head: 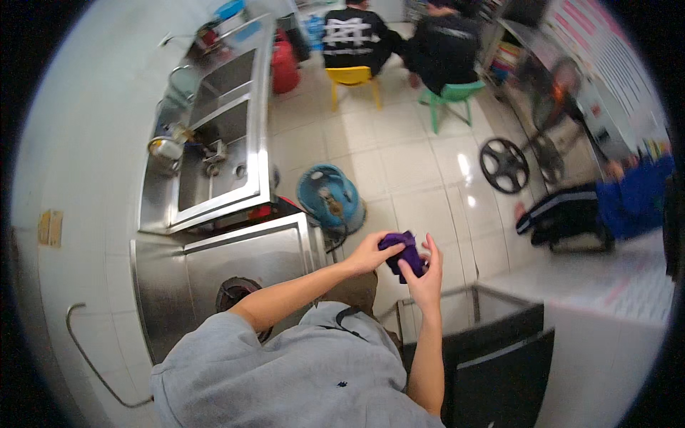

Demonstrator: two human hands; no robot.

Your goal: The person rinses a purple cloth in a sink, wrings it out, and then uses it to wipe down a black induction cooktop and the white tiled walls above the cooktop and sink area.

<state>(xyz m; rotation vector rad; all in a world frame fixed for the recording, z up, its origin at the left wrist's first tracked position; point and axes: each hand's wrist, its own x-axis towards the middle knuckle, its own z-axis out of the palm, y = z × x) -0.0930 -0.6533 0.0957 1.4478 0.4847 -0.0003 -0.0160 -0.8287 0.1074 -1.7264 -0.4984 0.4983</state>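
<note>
A dark purple bundle (411, 258), which looks like folded cloth, is held out in front of my body, above the tiled floor. My left hand (370, 254) grips it from the left, with the thumb laid across its front. On the other side my right hand (424, 281) holds the lower right edge. The right thumb presses on the bundle and the upper fingers are spread away. Parts of the fingers behind the purple material are hidden. Whether it is one piece or several cannot be told.
Left of me stand a steel counter (251, 249) and a double-basin steel sink (263, 176). A blue gas cylinder (342, 198) is on the floor ahead. Two people sit on a yellow chair (350, 76) and a green chair (455, 95). Another person (631, 198) is at the right, near a standing fan (504, 166).
</note>
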